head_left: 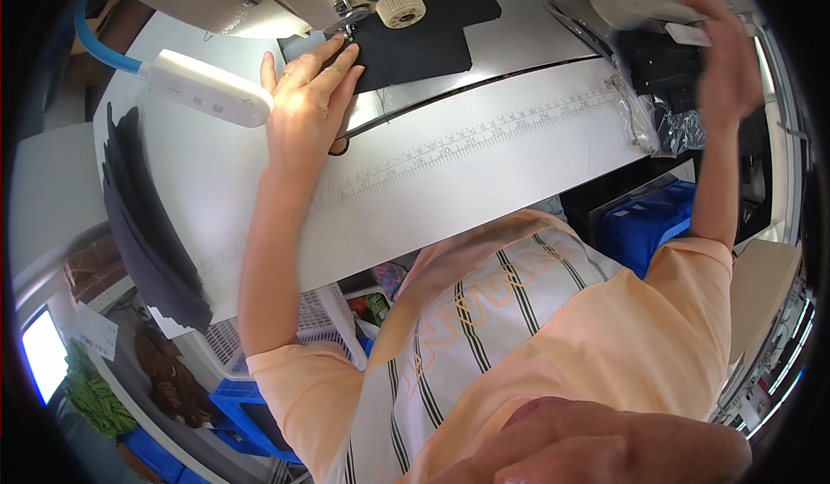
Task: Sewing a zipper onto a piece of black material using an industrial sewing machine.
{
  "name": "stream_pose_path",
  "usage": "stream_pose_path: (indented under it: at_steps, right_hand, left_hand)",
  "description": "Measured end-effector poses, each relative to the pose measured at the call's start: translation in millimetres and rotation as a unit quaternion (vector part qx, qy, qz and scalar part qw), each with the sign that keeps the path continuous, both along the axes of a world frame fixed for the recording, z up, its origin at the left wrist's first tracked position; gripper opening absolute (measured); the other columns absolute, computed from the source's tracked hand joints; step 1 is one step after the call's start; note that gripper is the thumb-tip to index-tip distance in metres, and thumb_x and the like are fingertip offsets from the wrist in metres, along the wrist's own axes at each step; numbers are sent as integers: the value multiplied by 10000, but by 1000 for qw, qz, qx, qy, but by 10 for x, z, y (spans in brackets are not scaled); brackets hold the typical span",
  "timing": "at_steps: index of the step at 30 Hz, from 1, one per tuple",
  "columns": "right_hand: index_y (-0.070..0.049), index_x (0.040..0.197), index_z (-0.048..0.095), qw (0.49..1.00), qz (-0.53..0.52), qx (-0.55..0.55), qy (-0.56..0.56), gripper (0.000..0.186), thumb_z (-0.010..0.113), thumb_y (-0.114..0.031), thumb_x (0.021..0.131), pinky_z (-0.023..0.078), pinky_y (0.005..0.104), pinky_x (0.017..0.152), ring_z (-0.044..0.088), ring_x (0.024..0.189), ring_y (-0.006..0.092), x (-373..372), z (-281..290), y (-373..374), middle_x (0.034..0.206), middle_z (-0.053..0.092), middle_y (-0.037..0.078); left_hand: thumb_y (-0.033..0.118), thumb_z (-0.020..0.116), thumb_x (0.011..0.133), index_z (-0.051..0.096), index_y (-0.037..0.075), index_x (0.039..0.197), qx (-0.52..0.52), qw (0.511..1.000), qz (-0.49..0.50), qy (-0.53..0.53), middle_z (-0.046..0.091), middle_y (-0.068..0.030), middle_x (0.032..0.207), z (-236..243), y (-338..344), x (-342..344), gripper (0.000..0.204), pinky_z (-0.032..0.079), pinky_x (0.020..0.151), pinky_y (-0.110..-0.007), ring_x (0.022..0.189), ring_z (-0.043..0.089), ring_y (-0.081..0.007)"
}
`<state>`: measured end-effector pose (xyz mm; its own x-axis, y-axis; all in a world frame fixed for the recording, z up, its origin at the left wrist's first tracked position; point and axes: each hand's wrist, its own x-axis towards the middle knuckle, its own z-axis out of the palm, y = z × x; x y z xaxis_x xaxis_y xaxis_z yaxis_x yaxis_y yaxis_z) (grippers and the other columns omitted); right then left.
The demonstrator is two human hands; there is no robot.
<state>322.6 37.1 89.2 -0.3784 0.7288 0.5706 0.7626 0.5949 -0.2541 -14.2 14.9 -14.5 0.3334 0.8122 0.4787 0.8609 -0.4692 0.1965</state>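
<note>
My left hand (309,95) lies palm down with its fingers stretched and spread, the fingertips close to the needle area of a sewing machine (216,0). Under and beside those fingertips is a flat black fabric piece (415,47), which reaches right across the machine bed. A ring shows on one finger. My right hand (731,64) is raised at the far right, above black pieces (661,69) and near the pale machine part there. Motion smears its fingers, so whether they hold anything cannot be told.
A white lamp (207,90) on a blue neck hangs left of my left hand. Dark fabric (151,224) drapes over the table's left edge. Scissors (575,27) lie at the back right. Ruler markings (467,145) run along the white table. Below are a white basket (324,324) and blue bin (648,216).
</note>
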Motion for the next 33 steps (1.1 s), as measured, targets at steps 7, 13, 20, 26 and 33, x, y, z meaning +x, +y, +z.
stream_pose_path:
  at_steps: [7, 13, 20, 26, 33]
  right_hand:
    - [72, 1371, 461, 977, 27, -121, -173, 746, 417, -559, 975, 240, 462, 1167, 324, 1392, 368, -286, -855, 898, 1453, 433, 221]
    - [30, 1411, 435, 931, 37, -56, -359, 763, 440, -584, 958, 225, 472, 1177, 339, 1391, 379, -162, -630, 2, 1463, 445, 200]
    - [-93, 1158, 666, 992, 48, -59, -100, 365, 648, -353, 902, 430, 434, 980, 581, 1121, 296, -109, -695, -107, 1173, 654, 93]
    - [33, 1172, 615, 968, -163, -170, -86, 508, 535, -415, 944, 441, 443, 973, 580, 1129, 364, -80, -551, 929, 1163, 627, 241]
    - [32, 954, 673, 908, -227, -245, -254, 344, 577, -296, 912, 506, 435, 794, 656, 918, 359, 67, -217, 663, 930, 673, 242]
  left_hand:
    - [187, 656, 916, 725, 165, 1136, -18, 998, -57, -21, 673, 13, 1205, 105, 143, 123, 231, 255, 1084, -619, 1081, 631, -181]
    - [58, 641, 874, 714, 67, 1072, 61, 998, 17, -26, 685, -28, 1146, 92, 102, -40, 211, 349, 1049, -484, 1099, 617, -221]
    - [119, 729, 822, 716, 17, 1033, 28, 996, -15, -80, 700, -68, 1102, 154, 44, 66, 235, 482, 914, -387, 1063, 624, -273]
    - [282, 762, 824, 715, 126, 1125, -31, 995, -8, -99, 696, -16, 1159, 94, 75, 26, 342, 231, 1064, -666, 1095, 620, -201]
    - [163, 734, 835, 722, 55, 1045, 46, 993, -16, -107, 710, -51, 1073, 41, 134, -84, 236, 402, 974, -402, 1027, 632, -230]
